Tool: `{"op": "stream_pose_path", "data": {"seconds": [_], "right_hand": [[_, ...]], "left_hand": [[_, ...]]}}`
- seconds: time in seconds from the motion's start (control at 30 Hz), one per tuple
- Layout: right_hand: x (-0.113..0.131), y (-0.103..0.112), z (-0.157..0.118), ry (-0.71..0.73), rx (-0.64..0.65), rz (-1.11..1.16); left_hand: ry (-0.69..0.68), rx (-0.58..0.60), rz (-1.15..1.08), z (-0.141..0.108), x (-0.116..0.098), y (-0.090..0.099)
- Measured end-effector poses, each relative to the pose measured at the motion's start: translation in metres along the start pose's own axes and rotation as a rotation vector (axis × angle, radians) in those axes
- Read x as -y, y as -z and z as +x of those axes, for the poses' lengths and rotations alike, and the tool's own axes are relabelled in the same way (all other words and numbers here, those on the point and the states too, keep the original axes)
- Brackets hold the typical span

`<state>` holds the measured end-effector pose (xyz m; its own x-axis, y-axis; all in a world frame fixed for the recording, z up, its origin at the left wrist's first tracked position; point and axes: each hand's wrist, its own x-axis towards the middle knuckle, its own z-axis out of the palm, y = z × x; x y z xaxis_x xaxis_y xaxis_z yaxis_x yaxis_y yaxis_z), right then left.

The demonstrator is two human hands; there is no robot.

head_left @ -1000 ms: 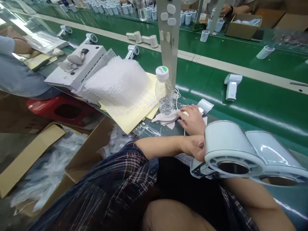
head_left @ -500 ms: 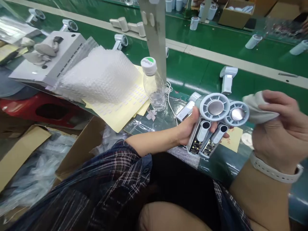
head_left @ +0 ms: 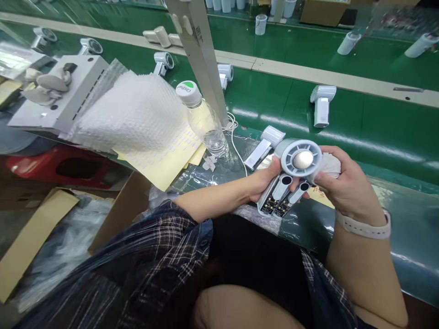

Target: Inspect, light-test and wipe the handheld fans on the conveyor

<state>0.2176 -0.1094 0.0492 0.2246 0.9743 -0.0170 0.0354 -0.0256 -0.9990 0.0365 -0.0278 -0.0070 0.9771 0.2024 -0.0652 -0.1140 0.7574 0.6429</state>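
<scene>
My left hand [head_left: 262,183] is wrapped round two pale blue handheld fans held side by side. The front fan [head_left: 303,159] shows a round grille with a silver disc at its centre. Below it, the open handle bares a dark circuit board. Most of the head of the second fan [head_left: 295,195] is hidden behind the cloth, my fingers and the first fan. My right hand [head_left: 353,187] grips a bunched white cloth [head_left: 331,165] against that second head. Another fan [head_left: 262,148] lies on the bench just beyond my left hand.
A clear bottle [head_left: 209,125] stands beside a metal post [head_left: 200,50] and a white cable. Bubble wrap [head_left: 133,112] covers yellow label sheets [head_left: 164,169] at left. More fans, including one upright fan [head_left: 322,107], are spread along the green belt [head_left: 274,100]. A carton [head_left: 116,210] of plastic bags sits lower left.
My right hand has come left with the cloth, from beside the fans onto the second fan's head. My left hand and both fans have shifted slightly. The head view has turned a little.
</scene>
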Motion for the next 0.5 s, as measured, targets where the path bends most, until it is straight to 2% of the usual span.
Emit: {"op": "stream_pose_path", "data": {"seconds": [0.13,0.23,0.3,0.33,0.37,0.5], "right_hand": [[-0.012,-0.016,0.002,0.082,-0.207,-0.054],[-0.009,-0.011,0.004,0.167,-0.348,-0.271],[0.003,-0.002,0.003,0.226,-0.435,-0.343],[0.011,0.003,0.003,0.242,-0.408,-0.335],[0.02,0.007,0.003,0.242,-0.316,-0.314],[0.052,0.017,0.019,0.075,0.268,-0.349]], "left_hand": [[-0.015,-0.034,0.015,0.001,0.001,0.003],[-0.019,-0.034,0.032,0.001,0.0,0.0],[-0.011,0.007,0.007,0.0,-0.001,-0.003],[-0.009,0.033,-0.005,0.0,-0.001,-0.004],[-0.003,0.06,-0.009,0.0,0.0,-0.005],[0.061,0.106,-0.005,0.0,0.004,-0.004]]}}
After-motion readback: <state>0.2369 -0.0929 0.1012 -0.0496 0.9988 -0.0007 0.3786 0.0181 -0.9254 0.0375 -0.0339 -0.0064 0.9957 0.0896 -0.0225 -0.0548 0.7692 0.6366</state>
